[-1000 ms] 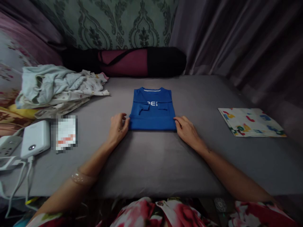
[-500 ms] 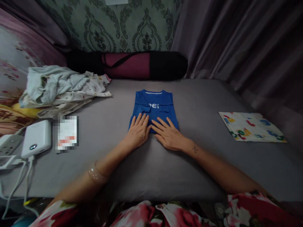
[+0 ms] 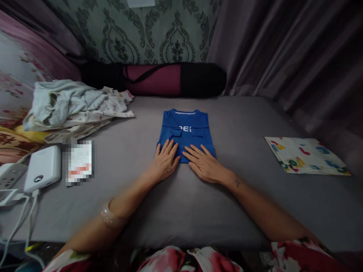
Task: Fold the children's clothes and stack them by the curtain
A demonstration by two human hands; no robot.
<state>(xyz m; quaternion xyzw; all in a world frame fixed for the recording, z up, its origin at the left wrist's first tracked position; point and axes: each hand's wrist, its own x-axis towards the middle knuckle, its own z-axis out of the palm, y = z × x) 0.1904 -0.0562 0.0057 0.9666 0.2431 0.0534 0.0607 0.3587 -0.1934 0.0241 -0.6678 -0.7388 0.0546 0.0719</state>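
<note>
A blue shirt (image 3: 185, 120) with white letters lies face up on the grey sheet (image 3: 181, 215), its sleeves folded in over the front and its lower edge turned up. Flat on the lower left part of the shirt rests my left hand (image 3: 165, 160), fingers spread. My right hand (image 3: 203, 163) lies on the lower right part, its fingers apart too. Neither hand grips the cloth.
Rumpled clothes (image 3: 70, 104) are heaped at the left. Nearer are a white power bank (image 3: 42, 168) with cables and a blurred packet (image 3: 80, 162). Folded patterned cloth (image 3: 306, 155) lies right. A black and maroon bag (image 3: 155, 79) lines the back.
My hands have drawn slightly apart and a little nearer to me, still resting on the shirt. The whole view has shifted slightly.
</note>
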